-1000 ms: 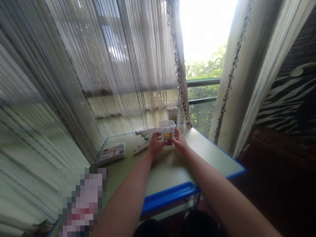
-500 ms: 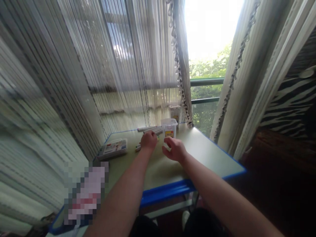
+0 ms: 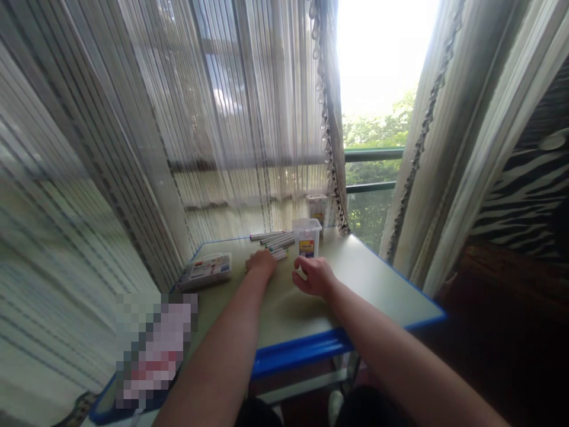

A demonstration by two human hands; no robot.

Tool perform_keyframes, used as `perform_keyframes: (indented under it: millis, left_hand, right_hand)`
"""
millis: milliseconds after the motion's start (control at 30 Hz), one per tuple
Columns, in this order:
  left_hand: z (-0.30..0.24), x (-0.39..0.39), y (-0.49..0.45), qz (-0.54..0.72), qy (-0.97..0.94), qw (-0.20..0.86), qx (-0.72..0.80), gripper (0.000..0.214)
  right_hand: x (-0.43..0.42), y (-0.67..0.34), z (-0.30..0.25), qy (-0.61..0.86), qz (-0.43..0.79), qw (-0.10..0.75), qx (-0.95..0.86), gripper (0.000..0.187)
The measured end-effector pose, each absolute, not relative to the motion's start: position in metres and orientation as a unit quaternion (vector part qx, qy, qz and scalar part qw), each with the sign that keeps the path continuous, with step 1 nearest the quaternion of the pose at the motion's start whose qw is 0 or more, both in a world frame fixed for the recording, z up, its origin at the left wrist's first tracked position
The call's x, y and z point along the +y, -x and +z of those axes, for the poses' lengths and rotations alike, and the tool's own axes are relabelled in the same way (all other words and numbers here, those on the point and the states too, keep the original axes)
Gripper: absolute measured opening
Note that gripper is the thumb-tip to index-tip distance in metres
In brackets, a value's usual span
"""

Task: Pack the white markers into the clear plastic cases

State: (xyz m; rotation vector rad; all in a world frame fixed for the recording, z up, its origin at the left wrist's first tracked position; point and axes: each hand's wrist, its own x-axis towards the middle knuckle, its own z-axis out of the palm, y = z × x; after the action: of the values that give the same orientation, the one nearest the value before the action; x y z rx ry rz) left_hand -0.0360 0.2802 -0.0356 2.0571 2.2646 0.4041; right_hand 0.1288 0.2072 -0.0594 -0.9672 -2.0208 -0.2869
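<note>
My left hand [image 3: 261, 263] is low over the table, its fingers bent down and closed over the near ends of white markers [image 3: 280, 255]. The hand covers those ends, so how many it grips is hidden. Behind it, several more white markers [image 3: 281, 239] with dark or coloured tips lie loosely together. My right hand [image 3: 315, 277] is in front of a clear plastic tub [image 3: 307, 238] with a yellow label. Its thumb and forefinger curve apart with nothing visible between them. The tub stands upright without a lid.
A second labelled tub [image 3: 316, 206] stands behind the first, by the curtain. A flat clear case [image 3: 208, 270] lies at the table's left. Pixelated pinkish material [image 3: 157, 350] is at the near left. Blue trim edges the table [image 3: 306, 350].
My left hand has shifted left and slightly down, over marker ends that showed beside it before. Markers to its right are now uncovered. My right hand has stayed nearly in place.
</note>
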Motion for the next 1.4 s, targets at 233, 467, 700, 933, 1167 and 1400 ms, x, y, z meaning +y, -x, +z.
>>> perform_keyframes:
  millis: [233,467,700,933,1167,1400]
  left_hand:
    - [-0.03,0.278,0.043,0.128,-0.668,0.04,0.732,0.035]
    - [-0.031,0.278,0.044,0.148,-0.644,0.018,0.75,0.032]
    - [-0.03,0.28,0.049,0.272,-0.649,-0.01,0.71,0.029]
    - [-0.016,0.272,0.042,0.439,-0.606,-0.035,0.663,0.034]
    - [-0.012,0.273,0.038,0.605,-0.568,-0.028,0.558,0.032]
    - [-0.003,0.266,0.037,0.683,-0.548,-0.125,0.467,0.024]
  right_hand:
    - [0.207,-0.121,-0.061,0.362,-0.134,0.421,-0.821,0.009]
    - [0.205,-0.124,-0.057,0.371,-0.146,0.408,-0.822,0.012]
    - [0.207,-0.127,-0.054,0.378,-0.106,0.435,-0.81,0.011]
    - [0.21,-0.123,-0.057,0.369,-0.083,0.412,-0.829,0.013]
    - [0.21,-0.124,-0.056,0.359,-0.064,0.442,-0.82,0.016]
    - [0.208,-0.123,-0.054,0.34,-0.023,0.483,-0.807,0.006]
